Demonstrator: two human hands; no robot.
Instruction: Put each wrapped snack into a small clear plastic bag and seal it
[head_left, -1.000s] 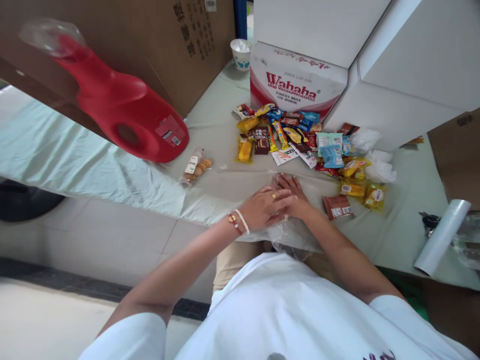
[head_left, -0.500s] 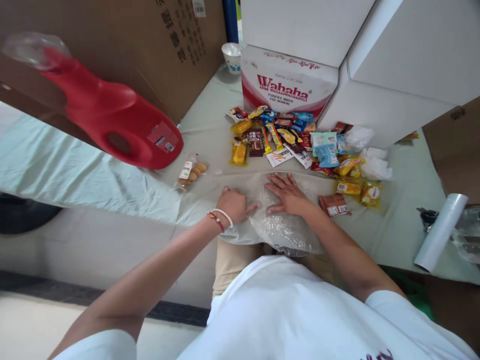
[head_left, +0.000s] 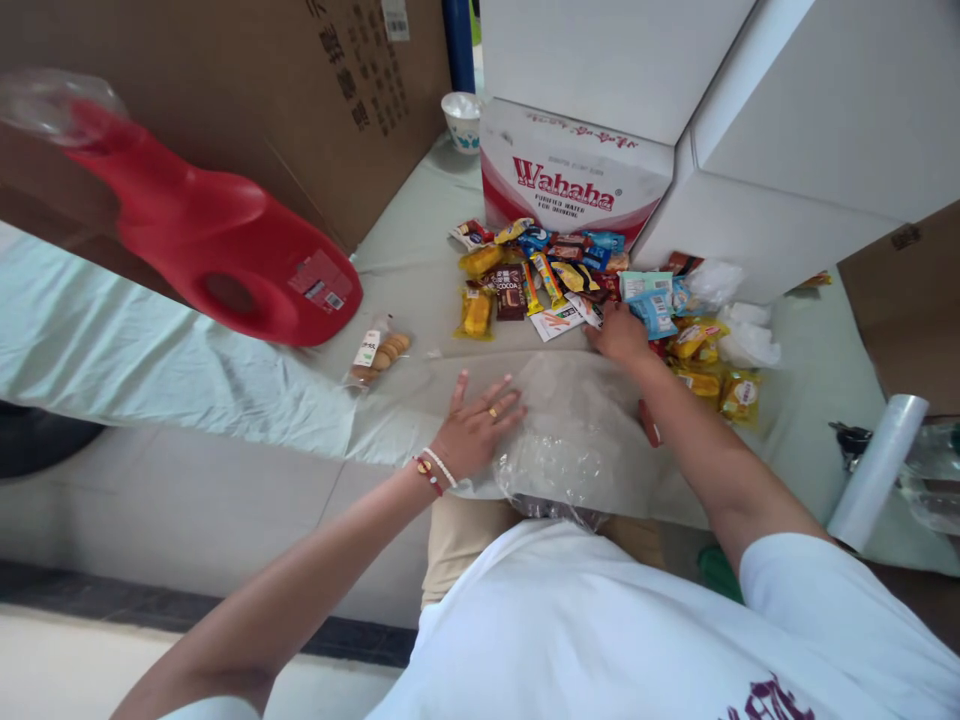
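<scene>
My left hand (head_left: 480, 428) lies flat with its fingers spread on a clear plastic bag (head_left: 566, 440), which is spread over the near edge of the cloth-covered table. My right hand (head_left: 624, 333) reaches to the snack pile, its fingers closed on a white snack packet (head_left: 589, 308) that it partly covers. Beside that packet are another white packet (head_left: 556, 322) with orange sticks printed on it, a brown cocoa packet (head_left: 511, 292) and a light blue packet (head_left: 654, 312). My right forearm hides much of a reddish-brown packet (head_left: 649, 422).
A packet of round biscuits (head_left: 381, 352) lies left of the bag, near a large red jug (head_left: 247, 255). Behind the snacks stand a Wahaba-style white-and-red carton (head_left: 574, 175) and white boxes (head_left: 787, 150). A paper cup (head_left: 463, 122) is at the back; a plastic film roll (head_left: 879, 470) lies right.
My right hand has left the plastic bag and moved forward to the snack packets. My left hand has opened out from a pointing shape and now lies flat on the bag.
</scene>
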